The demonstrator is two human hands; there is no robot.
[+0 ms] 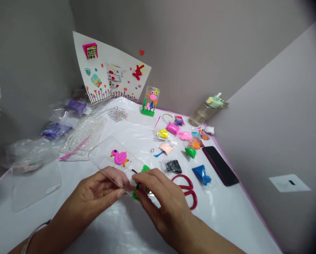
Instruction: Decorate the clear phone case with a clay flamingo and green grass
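Note:
My left hand [99, 192] grips the near end of a clear phone case [107, 155] that bears a pink clay flamingo [119, 157]. My right hand [160, 197] has its fingers pinched on green clay grass [143, 170] at the case's lower edge. Both hands meet just above the white table [136, 225], near its front middle.
Red-handled scissors [188, 192] lie right of my hands, beside a dark phone [220, 165]. Several small bags of coloured clay [189, 141] spread at the back right. A finished decorated case [150, 100], a paper collage [110, 70] and a bottle [206, 109] stand by the wall. Plastic wrappers [68, 134] lie left.

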